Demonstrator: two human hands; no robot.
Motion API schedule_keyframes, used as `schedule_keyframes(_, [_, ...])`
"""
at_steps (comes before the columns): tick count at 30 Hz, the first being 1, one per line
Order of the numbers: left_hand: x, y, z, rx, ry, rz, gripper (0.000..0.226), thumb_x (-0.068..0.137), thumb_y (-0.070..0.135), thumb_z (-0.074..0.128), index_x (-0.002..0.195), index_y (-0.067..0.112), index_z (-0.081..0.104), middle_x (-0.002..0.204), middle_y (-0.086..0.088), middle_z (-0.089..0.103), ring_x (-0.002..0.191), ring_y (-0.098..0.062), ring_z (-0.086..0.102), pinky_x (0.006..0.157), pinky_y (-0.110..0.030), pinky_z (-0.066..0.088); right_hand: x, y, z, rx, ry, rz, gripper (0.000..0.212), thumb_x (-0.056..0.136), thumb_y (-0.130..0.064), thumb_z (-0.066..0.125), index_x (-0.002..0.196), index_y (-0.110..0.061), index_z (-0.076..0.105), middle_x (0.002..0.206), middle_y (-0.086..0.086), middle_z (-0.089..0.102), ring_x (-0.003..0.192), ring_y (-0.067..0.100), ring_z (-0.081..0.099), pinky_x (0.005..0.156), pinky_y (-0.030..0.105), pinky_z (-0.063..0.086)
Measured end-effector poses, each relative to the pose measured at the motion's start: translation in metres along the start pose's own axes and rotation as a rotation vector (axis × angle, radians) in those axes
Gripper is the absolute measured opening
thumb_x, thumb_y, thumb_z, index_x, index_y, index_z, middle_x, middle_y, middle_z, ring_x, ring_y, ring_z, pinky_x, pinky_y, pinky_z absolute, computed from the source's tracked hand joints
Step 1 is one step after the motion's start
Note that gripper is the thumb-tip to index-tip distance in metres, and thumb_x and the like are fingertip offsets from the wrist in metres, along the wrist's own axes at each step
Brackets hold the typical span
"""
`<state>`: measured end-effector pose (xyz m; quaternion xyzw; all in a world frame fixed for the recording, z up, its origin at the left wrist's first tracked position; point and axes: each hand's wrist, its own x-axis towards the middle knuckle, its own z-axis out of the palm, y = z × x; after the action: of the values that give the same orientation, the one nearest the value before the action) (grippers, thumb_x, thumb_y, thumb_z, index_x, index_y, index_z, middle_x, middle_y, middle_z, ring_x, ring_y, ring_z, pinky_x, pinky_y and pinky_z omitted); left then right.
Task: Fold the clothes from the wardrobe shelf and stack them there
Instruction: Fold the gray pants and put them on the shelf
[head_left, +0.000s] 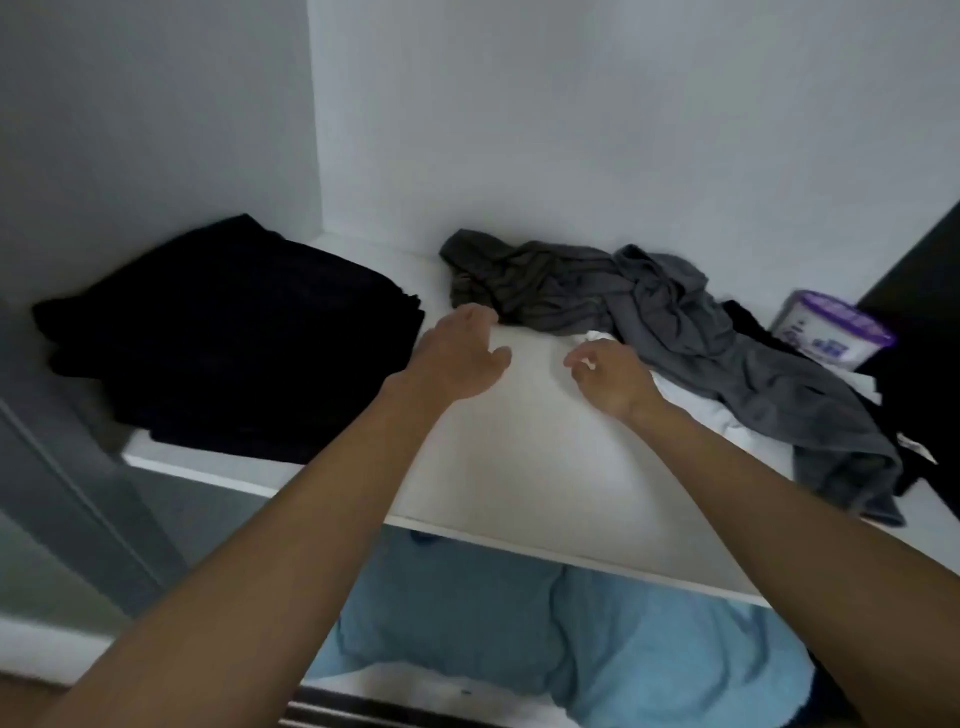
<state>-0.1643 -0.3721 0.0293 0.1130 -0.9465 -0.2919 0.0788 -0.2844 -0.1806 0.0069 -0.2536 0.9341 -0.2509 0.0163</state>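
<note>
A dark folded stack (234, 338) sits at the left of the shelf (519, 467) — that part looks done. The crumpled grey clothes (649, 312) on the right remain unfolded. The left hand (457, 353) reaches for them, loose-fingered — the right hand (608, 379) pinches a white cloth (696, 410).

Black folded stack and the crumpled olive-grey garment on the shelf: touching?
Apart. The head view shows a strip of bare white shelf between the right edge of the black stack and the left edge of the olive-grey garment.
</note>
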Motion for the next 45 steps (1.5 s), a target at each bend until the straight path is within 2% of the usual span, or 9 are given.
schedule_keyframes(8, [0.028, 0.055, 0.051, -0.133, -0.173, -0.024, 0.047, 0.097, 0.035, 0.056, 0.141, 0.024, 0.046, 0.150, 0.000, 0.042, 0.126, -0.020, 0.050, 0.101, -0.032, 0.042, -0.019, 0.114, -0.084, 0.132, 0.242, 0.282, 0.027, 0.093, -0.006, 0.059, 0.118, -0.010, 0.069, 0.118, 0.010, 0.070, 0.112, 0.027, 0.064, 0.098, 0.030, 0.048])
schedule_keyframes(16, [0.075, 0.112, 0.084, -0.139, -0.157, -0.056, 0.041, 0.097, 0.030, 0.058, 0.136, 0.018, 0.055, 0.144, -0.001, 0.048, 0.123, -0.019, 0.052, 0.091, -0.025, 0.041, 0.024, 0.175, -0.128, 0.049, 0.190, 0.182, 0.047, 0.091, -0.033, 0.070, 0.131, -0.012, 0.058, 0.128, 0.009, 0.063, 0.118, 0.028, 0.059, 0.095, 0.033, 0.045])
schedule_keyframes(21, [0.096, 0.134, 0.100, -0.307, -0.097, -0.140, 0.007, 0.096, 0.018, 0.058, 0.095, 0.016, 0.064, 0.102, -0.003, 0.060, 0.087, -0.016, 0.056, 0.067, -0.023, 0.044, 0.068, 0.179, -0.115, -0.248, 0.040, 0.066, 0.098, 0.081, -0.053, 0.076, 0.155, -0.026, 0.018, 0.162, 0.009, 0.016, 0.143, 0.040, 0.027, 0.108, 0.057, 0.038])
schedule_keyframes(23, [0.099, 0.135, 0.100, -0.444, -0.079, -0.225, 0.014, 0.097, 0.017, 0.057, 0.086, 0.018, 0.065, 0.098, 0.000, 0.065, 0.086, -0.016, 0.061, 0.068, -0.027, 0.046, 0.087, 0.183, -0.109, -0.375, -0.040, 0.061, 0.087, 0.083, -0.049, 0.075, 0.150, -0.026, 0.025, 0.160, 0.009, 0.016, 0.143, 0.041, 0.027, 0.107, 0.059, 0.037])
schedule_keyframes(27, [0.104, 0.137, 0.095, -0.598, -0.073, -0.294, 0.018, 0.101, 0.025, 0.053, 0.109, 0.014, 0.065, 0.100, -0.002, 0.077, 0.087, -0.017, 0.072, 0.066, -0.026, 0.051, 0.115, 0.195, -0.100, -0.317, 0.098, 0.012, 0.033, 0.092, -0.030, 0.064, 0.120, -0.016, 0.052, 0.128, 0.015, 0.055, 0.119, 0.039, 0.053, 0.092, 0.047, 0.043])
schedule_keyframes(34, [0.116, 0.154, 0.094, -0.944, -0.361, -0.461, 0.071, 0.095, 0.065, 0.044, 0.123, 0.001, 0.058, 0.112, -0.014, 0.074, 0.098, -0.030, 0.074, 0.070, -0.034, 0.059, 0.118, 0.183, -0.143, 0.665, 0.497, 0.082, 0.015, 0.093, -0.027, 0.062, 0.084, -0.015, 0.059, 0.083, 0.002, 0.062, 0.080, 0.020, 0.059, 0.064, 0.027, 0.042])
schedule_keyframes(37, [0.122, 0.159, 0.097, -1.332, -0.451, -0.482, 0.101, 0.082, 0.082, 0.045, 0.137, -0.003, 0.041, 0.136, -0.027, 0.058, 0.115, -0.046, 0.063, 0.083, -0.053, 0.059, 0.082, 0.170, -0.166, 0.799, 0.319, -0.152, 0.017, 0.092, -0.028, 0.064, 0.075, -0.027, 0.063, 0.071, -0.016, 0.066, 0.070, 0.002, 0.061, 0.065, 0.021, 0.049])
schedule_keyframes(41, [0.121, 0.173, 0.088, -1.705, -0.534, -0.377, 0.100, 0.079, 0.083, 0.048, 0.142, 0.005, 0.049, 0.143, -0.025, 0.052, 0.128, -0.045, 0.054, 0.100, -0.056, 0.049, 0.011, 0.155, -0.161, 0.344, -0.131, -0.428, 0.012, 0.088, -0.029, 0.065, 0.080, -0.028, 0.057, 0.074, -0.020, 0.055, 0.068, 0.000, 0.051, 0.066, 0.022, 0.043])
schedule_keyframes(45, [0.106, 0.187, 0.083, -1.398, -0.420, -0.448, 0.057, 0.094, 0.049, 0.060, 0.126, 0.002, 0.062, 0.117, -0.017, 0.070, 0.106, -0.031, 0.066, 0.088, -0.043, 0.055, -0.049, 0.134, -0.137, 0.161, -0.364, -0.481, 0.022, 0.093, -0.015, 0.066, 0.078, -0.020, 0.052, 0.071, -0.012, 0.047, 0.065, 0.004, 0.043, 0.063, 0.021, 0.037])
